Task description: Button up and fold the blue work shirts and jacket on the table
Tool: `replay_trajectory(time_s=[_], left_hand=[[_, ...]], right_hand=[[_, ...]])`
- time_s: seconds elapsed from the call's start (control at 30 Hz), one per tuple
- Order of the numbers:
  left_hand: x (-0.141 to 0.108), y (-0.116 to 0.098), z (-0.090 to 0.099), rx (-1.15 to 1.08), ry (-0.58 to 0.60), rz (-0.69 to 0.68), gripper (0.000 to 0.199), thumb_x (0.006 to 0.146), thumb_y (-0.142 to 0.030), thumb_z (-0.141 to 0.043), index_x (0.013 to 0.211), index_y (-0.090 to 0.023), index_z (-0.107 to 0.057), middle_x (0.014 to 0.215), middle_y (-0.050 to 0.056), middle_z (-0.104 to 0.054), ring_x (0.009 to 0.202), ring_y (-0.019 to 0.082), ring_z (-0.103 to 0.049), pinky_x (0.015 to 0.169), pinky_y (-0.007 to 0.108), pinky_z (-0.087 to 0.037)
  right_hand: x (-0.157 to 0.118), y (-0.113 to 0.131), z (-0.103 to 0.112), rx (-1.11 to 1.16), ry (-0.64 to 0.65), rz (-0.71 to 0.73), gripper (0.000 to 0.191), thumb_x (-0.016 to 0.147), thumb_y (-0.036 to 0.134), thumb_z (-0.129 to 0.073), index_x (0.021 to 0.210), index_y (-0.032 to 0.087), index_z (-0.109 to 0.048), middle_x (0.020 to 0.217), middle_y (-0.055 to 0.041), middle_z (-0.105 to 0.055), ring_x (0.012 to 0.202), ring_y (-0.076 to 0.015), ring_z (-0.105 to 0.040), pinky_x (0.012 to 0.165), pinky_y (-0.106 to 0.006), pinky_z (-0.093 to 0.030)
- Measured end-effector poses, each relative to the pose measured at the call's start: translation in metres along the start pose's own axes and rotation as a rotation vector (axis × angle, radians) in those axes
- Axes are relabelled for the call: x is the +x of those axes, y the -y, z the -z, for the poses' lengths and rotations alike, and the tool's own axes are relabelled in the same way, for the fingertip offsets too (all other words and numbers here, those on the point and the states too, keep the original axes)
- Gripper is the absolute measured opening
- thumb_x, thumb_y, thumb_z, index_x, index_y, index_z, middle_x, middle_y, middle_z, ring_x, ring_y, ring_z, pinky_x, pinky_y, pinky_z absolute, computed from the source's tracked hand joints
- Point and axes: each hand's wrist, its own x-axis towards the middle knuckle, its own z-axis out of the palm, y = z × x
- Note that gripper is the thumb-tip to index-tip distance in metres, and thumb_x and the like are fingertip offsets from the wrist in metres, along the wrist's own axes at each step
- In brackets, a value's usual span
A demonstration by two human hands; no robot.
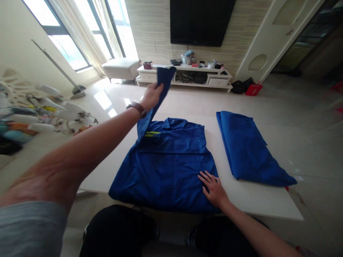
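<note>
A blue work shirt with a collar and a yellow-green stripe lies spread on the white table, its collar away from me. My left hand is closed around a sleeve near its cuff and holds it up above the left shoulder of the garment. On the lower right part of the shirt, my right hand rests flat with its fingers spread. A folded blue cloth garment lies to the right on the same table, apart from both hands.
Beyond the table stand a white TV cabinet with small items on it and a white bench. A rack with white spools or rods is at the left, blurred. A red bag sits on the floor.
</note>
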Motion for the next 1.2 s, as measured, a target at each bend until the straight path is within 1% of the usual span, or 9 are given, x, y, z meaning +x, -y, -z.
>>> replay_trajectory(time_s=[0.1,0.2,0.3,0.4,0.5,0.57,0.77,1.0,1.2], left_hand=[[-0.035,-0.026,-0.068,-0.028,0.285,0.007,0.047,0.102,-0.050,-0.046,0.116,-0.009,-0.065,0.112,0.011,-0.074,0.102,0.023,-0.068,0.090,0.039,-0.052],[-0.079,-0.027,-0.096,-0.028,0.574,-0.008,0.054,0.089,-0.041,-0.067,0.137,-0.018,-0.058,0.131,0.011,-0.069,0.118,0.025,-0.065,0.099,0.037,-0.051],[-0.118,0.010,-0.071,0.118,0.546,0.099,0.057,0.080,-0.026,-0.068,0.135,-0.018,-0.058,0.127,0.011,-0.070,0.115,0.025,-0.066,0.097,0.037,-0.053],[-0.155,0.073,-0.014,0.443,0.436,0.348,0.044,0.073,-0.020,-0.064,0.117,-0.015,-0.066,0.114,0.012,-0.072,0.103,0.026,-0.067,0.091,0.038,-0.054],[-0.200,0.130,0.038,0.662,0.448,0.603,0.049,0.067,-0.024,-0.070,0.115,-0.014,-0.065,0.113,0.013,-0.070,0.101,0.027,-0.067,0.087,0.036,-0.054],[-0.230,0.154,0.054,0.728,0.460,0.599,0.051,0.069,-0.030,-0.072,0.117,-0.016,-0.064,0.116,0.012,-0.067,0.101,0.026,-0.067,0.086,0.035,-0.054],[-0.278,0.171,0.046,0.809,0.507,0.278,0.033,0.088,-0.030,-0.055,0.119,-0.028,-0.065,0.117,0.008,-0.065,0.113,0.027,-0.062,0.086,0.035,-0.052],[-0.287,0.178,0.044,0.902,0.463,0.422,0.038,0.095,-0.024,-0.042,0.122,-0.024,-0.070,0.121,0.011,-0.070,0.113,0.028,-0.064,0.092,0.040,-0.051],[-0.317,0.166,0.002,0.712,0.511,0.312,0.063,0.102,-0.052,-0.036,0.161,-0.031,-0.034,0.169,0.004,-0.031,0.156,0.030,-0.026,0.125,0.053,-0.022]], right_hand=[[0.000,0.000,0.001,0.000,-0.005,0.003,0.062,0.097,0.028,-0.044,0.158,0.036,-0.040,0.167,0.0027,-0.032,0.154,-0.0268,-0.028,0.116,-0.052,-0.031],[0.000,-0.001,0.001,0.007,0.006,0.006,0.061,0.097,0.029,-0.045,0.157,0.035,-0.041,0.166,0.0024,-0.034,0.153,-0.0270,-0.029,0.116,-0.051,-0.031],[0.000,0.000,0.001,0.009,0.006,0.002,0.062,0.096,0.028,-0.045,0.157,0.034,-0.042,0.166,0.0017,-0.034,0.153,-0.0270,-0.029,0.116,-0.050,-0.032],[0.001,0.001,0.001,0.000,-0.002,0.001,0.062,0.095,0.026,-0.046,0.157,0.035,-0.043,0.165,0.0014,-0.035,0.153,-0.0268,-0.030,0.115,-0.051,-0.033],[0.001,0.000,0.001,-0.012,-0.007,0.006,0.062,0.095,0.026,-0.047,0.156,0.035,-0.043,0.165,0.0009,-0.036,0.152,-0.0274,-0.031,0.114,-0.051,-0.034],[0.000,0.000,0.000,-0.018,-0.010,0.011,0.062,0.095,0.025,-0.046,0.156,0.035,-0.043,0.165,0.0007,-0.036,0.152,-0.0276,-0.031,0.114,-0.051,-0.034],[0.000,-0.001,0.001,-0.042,-0.006,0.015,0.061,0.096,0.026,-0.045,0.156,0.035,-0.043,0.165,0.0006,-0.037,0.152,-0.0276,-0.032,0.113,-0.051,-0.035],[0.000,-0.001,0.001,-0.059,-0.005,0.014,0.063,0.096,0.026,-0.046,0.158,0.036,-0.041,0.164,-0.0006,-0.038,0.152,-0.0284,-0.033,0.113,-0.052,-0.035],[-0.001,-0.002,0.000,-0.066,0.007,0.013,0.062,0.096,0.027,-0.045,0.158,0.037,-0.040,0.165,0.0005,-0.036,0.153,-0.0277,-0.031,0.113,-0.051,-0.034]])
